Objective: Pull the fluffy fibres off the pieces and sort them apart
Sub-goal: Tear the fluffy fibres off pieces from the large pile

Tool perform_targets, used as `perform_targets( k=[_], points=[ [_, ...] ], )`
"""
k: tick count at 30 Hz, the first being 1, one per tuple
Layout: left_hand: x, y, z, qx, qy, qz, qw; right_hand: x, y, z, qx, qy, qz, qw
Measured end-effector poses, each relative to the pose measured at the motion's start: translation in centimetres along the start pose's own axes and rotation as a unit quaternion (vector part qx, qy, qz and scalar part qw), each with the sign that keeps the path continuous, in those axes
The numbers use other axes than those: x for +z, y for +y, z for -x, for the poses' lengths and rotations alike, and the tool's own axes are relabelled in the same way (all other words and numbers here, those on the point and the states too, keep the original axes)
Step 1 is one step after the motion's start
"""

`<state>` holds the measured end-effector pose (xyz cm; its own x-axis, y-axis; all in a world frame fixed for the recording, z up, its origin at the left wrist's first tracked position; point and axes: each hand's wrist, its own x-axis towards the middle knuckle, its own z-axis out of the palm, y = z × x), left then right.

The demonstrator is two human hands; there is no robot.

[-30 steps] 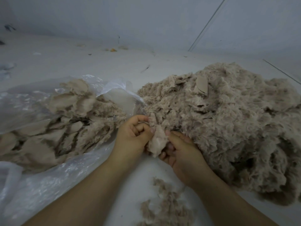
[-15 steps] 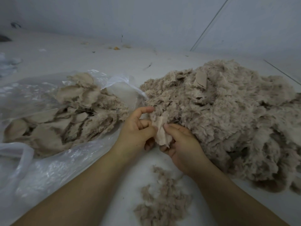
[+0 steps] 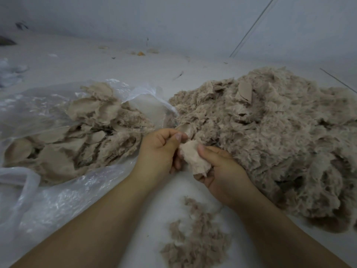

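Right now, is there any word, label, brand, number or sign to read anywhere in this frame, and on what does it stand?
None. The clear plastic bag carries no print, the piece held between the left hand and right hand is plain, and the big fluffy pile and wall show no lettering.

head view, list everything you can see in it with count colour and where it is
big fluffy heap: one, grey-beige, right, on the floor
plastic bag: one, clear, left, lying open
flat pieces: many, tan, piled on the bag
held piece: one, pale beige, centre, between both hands
loose fibres: one small pile, brownish, near, between the forearms
floor: one, pale grey, under everything
small scraps: a few, yellowish, far by the wall
left hand: one, pinches the piece's top
right hand: one, grips the piece from the right
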<state>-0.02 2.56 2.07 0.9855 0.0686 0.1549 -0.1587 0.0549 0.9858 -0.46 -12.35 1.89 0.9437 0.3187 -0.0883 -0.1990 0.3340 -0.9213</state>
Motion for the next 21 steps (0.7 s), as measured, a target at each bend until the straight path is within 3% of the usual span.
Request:
perform_targets(
  k=[4,12,21],
  points=[
    [-0.4,0.3,-0.2,-0.002,0.012,0.008,1.0,-0.2,0.1,0.1,-0.011,-0.036,-0.034,0.999],
    [-0.4,0.4,-0.5,-0.015,0.073,0.035,0.997,0.3,0.5,0.0,-0.011,-0.001,-0.025,1.0],
    [-0.7,1.5,-0.1,-0.004,0.036,0.1,0.994,0.5,0.2,0.2,0.009,0.052,-0.045,0.998]
  ],
)
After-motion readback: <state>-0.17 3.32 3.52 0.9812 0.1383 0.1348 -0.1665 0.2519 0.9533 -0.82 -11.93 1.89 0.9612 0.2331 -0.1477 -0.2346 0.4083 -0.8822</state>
